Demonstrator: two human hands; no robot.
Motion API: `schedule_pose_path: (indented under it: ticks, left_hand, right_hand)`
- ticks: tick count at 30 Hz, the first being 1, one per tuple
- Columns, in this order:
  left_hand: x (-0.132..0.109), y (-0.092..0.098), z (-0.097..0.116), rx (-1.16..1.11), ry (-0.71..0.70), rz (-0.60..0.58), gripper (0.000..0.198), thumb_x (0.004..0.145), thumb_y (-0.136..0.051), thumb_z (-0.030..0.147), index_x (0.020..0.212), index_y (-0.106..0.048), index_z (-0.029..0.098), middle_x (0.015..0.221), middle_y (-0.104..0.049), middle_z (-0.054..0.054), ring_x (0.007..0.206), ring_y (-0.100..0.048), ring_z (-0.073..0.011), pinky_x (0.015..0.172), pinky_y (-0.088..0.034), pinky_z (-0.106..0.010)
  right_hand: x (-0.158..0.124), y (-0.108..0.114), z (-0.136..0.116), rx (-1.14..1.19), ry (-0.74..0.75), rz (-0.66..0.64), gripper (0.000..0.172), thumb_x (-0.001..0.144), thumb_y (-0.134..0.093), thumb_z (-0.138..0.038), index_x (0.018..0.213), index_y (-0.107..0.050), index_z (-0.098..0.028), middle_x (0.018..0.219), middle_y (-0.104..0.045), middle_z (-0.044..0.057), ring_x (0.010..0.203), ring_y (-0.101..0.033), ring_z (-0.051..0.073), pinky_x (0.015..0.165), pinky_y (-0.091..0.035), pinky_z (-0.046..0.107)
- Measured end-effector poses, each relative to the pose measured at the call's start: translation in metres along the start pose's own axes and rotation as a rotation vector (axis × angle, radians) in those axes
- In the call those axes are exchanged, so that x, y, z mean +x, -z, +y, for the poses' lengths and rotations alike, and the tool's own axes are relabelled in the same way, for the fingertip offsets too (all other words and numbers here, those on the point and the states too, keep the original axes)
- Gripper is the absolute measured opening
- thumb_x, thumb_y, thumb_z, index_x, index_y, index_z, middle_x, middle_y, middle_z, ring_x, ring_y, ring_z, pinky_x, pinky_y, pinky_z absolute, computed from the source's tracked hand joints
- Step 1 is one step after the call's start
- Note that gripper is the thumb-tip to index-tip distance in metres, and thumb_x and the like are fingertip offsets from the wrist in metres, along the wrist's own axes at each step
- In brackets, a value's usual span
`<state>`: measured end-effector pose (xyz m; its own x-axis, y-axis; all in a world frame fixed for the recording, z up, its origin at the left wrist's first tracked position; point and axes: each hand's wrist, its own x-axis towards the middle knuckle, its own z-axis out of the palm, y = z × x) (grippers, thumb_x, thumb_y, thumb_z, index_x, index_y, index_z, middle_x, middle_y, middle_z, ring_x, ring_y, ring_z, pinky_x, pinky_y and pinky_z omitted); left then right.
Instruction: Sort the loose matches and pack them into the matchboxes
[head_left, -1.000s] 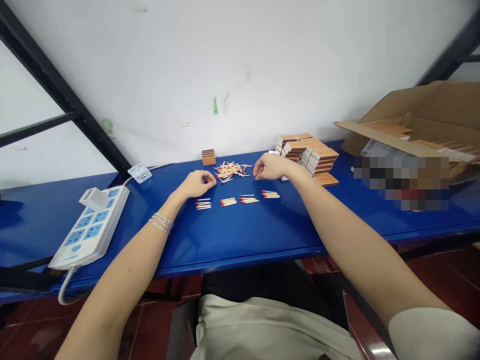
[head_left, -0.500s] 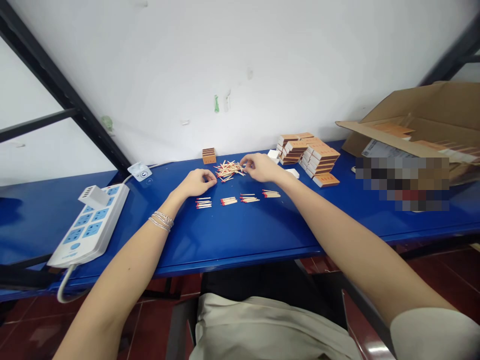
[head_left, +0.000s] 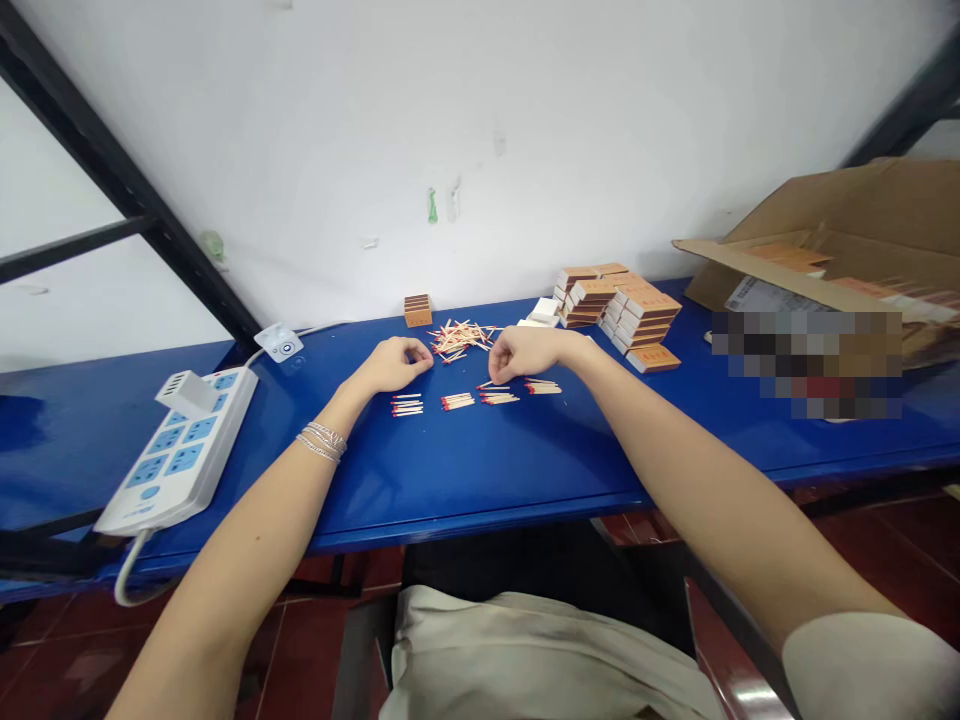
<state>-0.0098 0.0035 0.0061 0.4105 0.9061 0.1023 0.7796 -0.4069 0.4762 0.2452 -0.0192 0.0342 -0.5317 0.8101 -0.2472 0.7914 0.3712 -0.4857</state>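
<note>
My right hand (head_left: 523,353) is lowered over the third group of matches (head_left: 499,398), its fingers pinched on a match (head_left: 484,386) at the group's far edge. Left of the loose match pile (head_left: 461,340), my left hand (head_left: 397,364) rests on the table with thumb and forefinger together; whatever they hold, if anything, is too small to make out. Red-headed matches lie in small side-by-side groups: one at the left (head_left: 407,405), a tight one beside it (head_left: 457,401), and another at the right (head_left: 543,386).
Orange matchboxes (head_left: 637,310) are stacked at the back right, near white box pieces (head_left: 544,312). A small matchbox stack (head_left: 418,310) stands by the wall. A power strip (head_left: 180,450) lies left, an open carton (head_left: 810,230) right, on the blue table (head_left: 480,470).
My right hand has moved from the pile's right side toward me, down to the third group. The match at that group's far edge now lies tilted. My left hand has stayed put.
</note>
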Motion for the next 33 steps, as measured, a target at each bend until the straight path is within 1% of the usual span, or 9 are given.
schedule_pose_path:
  ticks: [5,7,9,14,17,23,26,29,33]
  left_hand:
    - [0.001,-0.001,-0.002,-0.008,-0.003,-0.001,0.017,0.078,-0.064,0.03,0.087,-0.072,0.018,0.084,-0.072,-0.003,0.064,-0.056,-0.0131,0.066,-0.045,-0.027]
    - [0.001,-0.001,-0.001,-0.013,0.005,-0.002,0.017,0.078,-0.064,0.03,0.087,-0.072,0.018,0.084,-0.072,-0.003,0.063,-0.056,-0.0128,0.065,-0.045,-0.027]
    - [0.0,0.0,-0.001,-0.012,0.012,-0.005,0.016,0.078,-0.064,0.029,0.087,-0.072,0.018,0.084,-0.073,-0.003,0.063,-0.056,-0.0126,0.065,-0.045,-0.027]
    - [0.0,0.0,0.0,-0.003,0.003,-0.005,0.016,0.079,-0.063,0.029,0.087,-0.072,0.018,0.085,-0.073,-0.003,0.064,-0.056,-0.0124,0.065,-0.045,-0.026]
    - [0.0,0.0,0.001,-0.006,-0.001,-0.005,0.016,0.079,-0.063,0.029,0.087,-0.071,0.018,0.085,-0.072,-0.003,0.064,-0.056,-0.0122,0.065,-0.045,-0.026]
    - [0.0,0.0,0.001,-0.015,0.003,-0.008,0.017,0.078,-0.063,0.029,0.087,-0.071,0.018,0.084,-0.072,-0.003,0.062,-0.056,-0.0121,0.064,-0.045,-0.027]
    - [0.0,0.0,-0.001,-0.013,0.001,-0.006,0.016,0.078,-0.063,0.029,0.087,-0.072,0.018,0.084,-0.072,-0.003,0.062,-0.056,-0.0119,0.065,-0.044,-0.027]
    - [0.0,0.0,-0.001,-0.006,-0.006,-0.005,0.017,0.079,-0.063,0.029,0.087,-0.071,0.018,0.084,-0.072,-0.003,0.063,-0.056,-0.0118,0.065,-0.044,-0.026]
    - [0.0,0.0,0.0,-0.005,-0.001,-0.008,0.017,0.078,-0.062,0.03,0.086,-0.071,0.018,0.083,-0.072,-0.003,0.063,-0.056,-0.0123,0.065,-0.045,-0.027]
  right_hand:
    - [-0.004,0.007,0.003,-0.067,0.002,-0.111,0.02,0.068,-0.069,-0.023,0.085,-0.078,-0.017,0.082,-0.076,0.002,0.078,-0.068,0.017,0.071,-0.047,0.023]
    - [-0.004,0.008,0.005,-0.052,0.022,-0.105,0.019,0.07,-0.069,-0.023,0.086,-0.078,-0.018,0.083,-0.077,0.001,0.078,-0.068,0.017,0.071,-0.047,0.022]
    - [-0.002,0.008,0.008,-0.028,0.018,-0.014,0.019,0.071,-0.069,-0.022,0.087,-0.078,-0.017,0.084,-0.076,0.002,0.078,-0.068,0.016,0.069,-0.047,0.021]
    - [0.013,-0.004,0.014,-0.057,-0.094,0.433,0.02,0.074,-0.069,-0.022,0.091,-0.075,-0.015,0.087,-0.076,0.005,0.076,-0.067,0.016,0.066,-0.046,0.023]
    - [0.027,-0.017,0.017,-0.066,-0.121,0.544,0.021,0.076,-0.071,-0.029,0.091,-0.075,-0.015,0.088,-0.075,0.006,0.077,-0.067,0.017,0.07,-0.047,0.025]
    - [0.04,-0.026,0.015,-0.116,-0.195,0.55,0.01,0.079,-0.063,-0.019,0.08,-0.073,-0.016,0.086,-0.075,0.009,0.08,-0.068,0.021,0.07,-0.046,0.027]
    - [0.037,-0.024,0.013,-0.183,-0.222,0.512,0.013,0.078,-0.06,-0.014,0.082,-0.073,-0.015,0.089,-0.075,0.012,0.085,-0.069,0.025,0.07,-0.046,0.028]
    - [0.033,-0.02,0.012,-0.249,-0.25,0.458,0.018,0.081,-0.055,-0.014,0.085,-0.073,-0.012,0.092,-0.075,0.017,0.087,-0.069,0.027,0.07,-0.046,0.029]
    - [0.027,-0.013,0.014,-0.23,-0.266,0.446,0.025,0.085,-0.049,-0.015,0.088,-0.072,-0.009,0.095,-0.074,0.018,0.086,-0.069,0.026,0.07,-0.045,0.028]
